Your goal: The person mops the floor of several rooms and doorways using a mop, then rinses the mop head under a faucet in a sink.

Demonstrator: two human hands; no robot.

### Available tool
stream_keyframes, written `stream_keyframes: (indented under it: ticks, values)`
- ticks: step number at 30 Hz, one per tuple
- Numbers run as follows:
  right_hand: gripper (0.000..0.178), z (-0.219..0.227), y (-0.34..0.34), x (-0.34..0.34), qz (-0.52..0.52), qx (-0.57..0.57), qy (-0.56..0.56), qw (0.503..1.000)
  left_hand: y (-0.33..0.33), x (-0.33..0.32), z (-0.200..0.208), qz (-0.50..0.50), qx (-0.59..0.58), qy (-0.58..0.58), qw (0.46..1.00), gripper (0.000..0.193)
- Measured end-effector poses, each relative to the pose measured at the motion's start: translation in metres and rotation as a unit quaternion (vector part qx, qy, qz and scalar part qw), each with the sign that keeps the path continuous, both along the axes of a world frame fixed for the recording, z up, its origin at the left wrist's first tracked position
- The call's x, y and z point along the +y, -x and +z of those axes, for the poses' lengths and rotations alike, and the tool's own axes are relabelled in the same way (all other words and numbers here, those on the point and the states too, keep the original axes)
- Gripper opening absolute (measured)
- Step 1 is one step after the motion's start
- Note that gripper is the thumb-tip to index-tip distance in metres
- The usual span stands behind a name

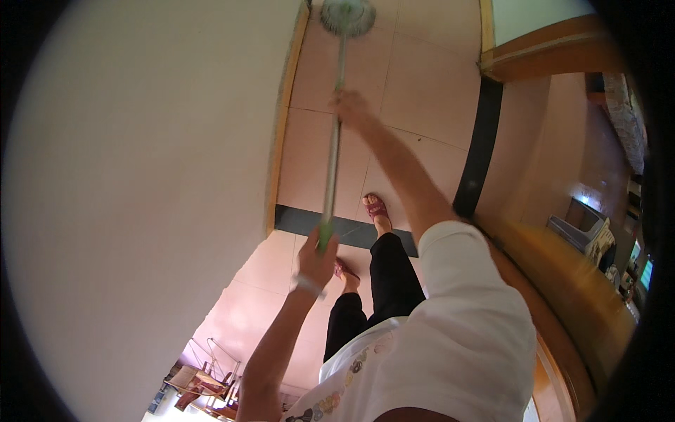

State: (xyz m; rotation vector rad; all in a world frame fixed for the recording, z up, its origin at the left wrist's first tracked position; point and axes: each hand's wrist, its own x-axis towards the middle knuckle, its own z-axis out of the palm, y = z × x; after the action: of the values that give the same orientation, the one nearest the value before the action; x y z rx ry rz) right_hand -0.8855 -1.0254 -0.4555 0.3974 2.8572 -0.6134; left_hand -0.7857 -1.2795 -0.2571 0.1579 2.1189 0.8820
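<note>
Green at its near end, the mop [332, 169] begins within the left hand [314, 264], whose fingers curl round the grip. Red sandals [376, 207] stand near the pole, so a hard pull back might knock a foot; a stroke swung too far left could jam the mop against the wooden trim [284, 133]. Farther out, the right hand [350, 107] wraps the pole, its fingers blurred; beyond it, the round, pale fringed head [347, 17] lies over pinkish tiles [429, 84].
</note>
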Motion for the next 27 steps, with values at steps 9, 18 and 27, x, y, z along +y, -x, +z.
stream_keyframes:
  ticks: [9, 18, 27]
  values:
    - [0.044, 0.021, -0.046, 0.116, 0.035, -0.062, -0.162, 0.984, 0.002, 0.091, 0.011, -0.158, 0.102, -0.024, 0.982, 0.032]
    - [0.034, 0.001, -0.164, -0.094, 0.250, 0.015, -0.109, 0.962, -0.124, -0.170, 0.092, -0.148, 0.037, 0.043, 0.987, 0.037]
    - [0.029, 0.011, -0.352, -0.583, 0.356, -0.072, 0.176, 0.915, -0.293, -0.537, 0.261, -0.175, 0.114, 0.338, 0.918, 0.034]
